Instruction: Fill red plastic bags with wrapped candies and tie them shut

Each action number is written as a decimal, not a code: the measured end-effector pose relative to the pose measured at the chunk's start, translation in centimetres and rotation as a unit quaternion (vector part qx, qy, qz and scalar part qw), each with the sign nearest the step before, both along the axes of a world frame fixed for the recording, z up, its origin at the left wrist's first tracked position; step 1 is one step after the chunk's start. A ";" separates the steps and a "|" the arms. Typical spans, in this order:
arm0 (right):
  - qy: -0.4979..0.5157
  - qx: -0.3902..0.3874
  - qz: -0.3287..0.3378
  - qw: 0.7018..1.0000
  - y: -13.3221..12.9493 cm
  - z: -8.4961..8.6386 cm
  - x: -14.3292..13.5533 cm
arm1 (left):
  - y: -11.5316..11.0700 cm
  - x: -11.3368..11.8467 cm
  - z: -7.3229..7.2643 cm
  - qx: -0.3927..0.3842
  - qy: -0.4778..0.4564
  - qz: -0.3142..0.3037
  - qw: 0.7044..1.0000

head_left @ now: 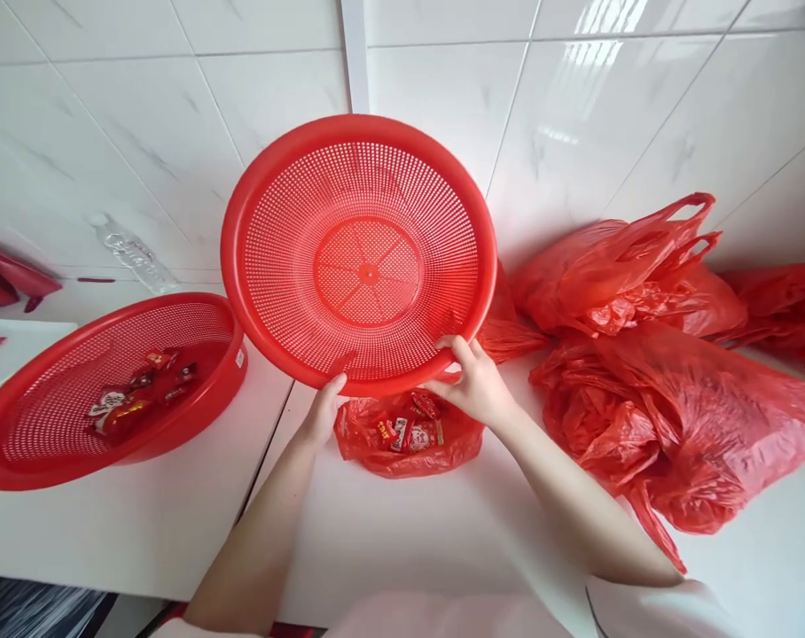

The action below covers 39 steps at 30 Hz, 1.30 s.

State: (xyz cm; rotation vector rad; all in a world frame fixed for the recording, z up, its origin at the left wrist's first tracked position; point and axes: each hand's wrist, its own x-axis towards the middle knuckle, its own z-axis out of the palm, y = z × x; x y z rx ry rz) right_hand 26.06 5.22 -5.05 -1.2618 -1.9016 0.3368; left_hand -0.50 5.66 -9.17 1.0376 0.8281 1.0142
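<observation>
A red plastic colander [369, 257], bare inside, is held up and tilted so that its inside faces me. My left hand [323, 412] grips its near rim at the lower left, thumb on the edge. My right hand [475, 385] is closed on the rim at the lower right, with fingers over the edge. Just below the colander, a red plastic bag [376, 456] lies open on the white table, with several small wrapped packets [421, 434] in it. The colander covers the bag's far part.
On the left, a second red colander [196, 416] holds several small wrapped items [143, 390]. Behind it lies a clear plastic bottle [133, 252] near the tiled wall [442, 80]. Stuffed red bags [695, 425] fill the right side of the table [402, 549].
</observation>
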 end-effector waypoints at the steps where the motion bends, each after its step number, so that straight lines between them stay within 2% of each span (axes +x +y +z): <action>1: 0.010 0.026 -0.008 1.000 0.0 0.2 0.3 | 0.0 -0.3 -0.1 0.050 0.031 -0.018 0.998; 3: 0.034 0.077 -0.030 0.996 0.1 0.6 0.8 | 0.1 -1.3 0.0 0.180 0.125 -0.023 0.975; 4: 0.049 0.095 -0.042 0.993 0.1 0.9 1.1 | 0.2 -1.8 0.2 0.249 0.186 -0.008 0.950; 5: 0.066 0.103 -0.052 0.991 0.1 1.1 1.4 | 0.3 -2.3 0.6 0.313 0.252 0.023 0.915; 7: 0.106 0.094 -0.065 0.988 0.1 1.6 1.8 | 0.4 -3.2 1.8 0.396 0.393 0.126 0.820; 9: 0.150 0.081 -0.072 0.983 0.2 1.9 2.3 | 0.4 -4.1 3.2 0.403 0.517 0.259 0.710; 11: 0.192 0.091 -0.083 0.974 0.4 2.3 2.9 | 0.2 -5.0 4.3 0.353 0.597 0.374 0.616; 12: 0.208 0.103 -0.090 0.968 0.5 2.5 3.3 | 0.0 -5.6 4.6 0.321 0.617 0.416 0.586; 14: 0.232 0.136 -0.103 0.958 0.8 3.0 4.3 | -0.2 -6.9 4.8 0.268 0.630 0.477 0.552; 17: 0.250 0.179 -0.124 0.943 0.8 3.9 5.6 | -0.4 -9.1 4.1 0.243 0.609 0.518 0.550; 21: 0.267 0.232 -0.148 0.924 0.5 4.9 6.7 | -0.3 -10.6 3.3 0.307 0.573 0.495 0.576; 23: 0.270 0.247 -0.163 0.916 0.3 5.3 6.9 | -0.3 -10.3 3.4 0.330 0.574 0.486 0.571; 28: 0.265 0.247 -0.186 0.913 0.3 5.5 7.1 | 0.6 -8.4 3.4 0.345 0.622 0.460 0.531; 33: 0.256 0.240 -0.165 0.921 0.7 4.9 7.1 | 1.6 -7.3 2.0 0.381 0.640 0.373 0.553; 39: 0.243 0.213 -0.133 0.937 0.7 4.0 6.1 | 1.7 -5.5 1.0 0.411 0.636 0.323 0.568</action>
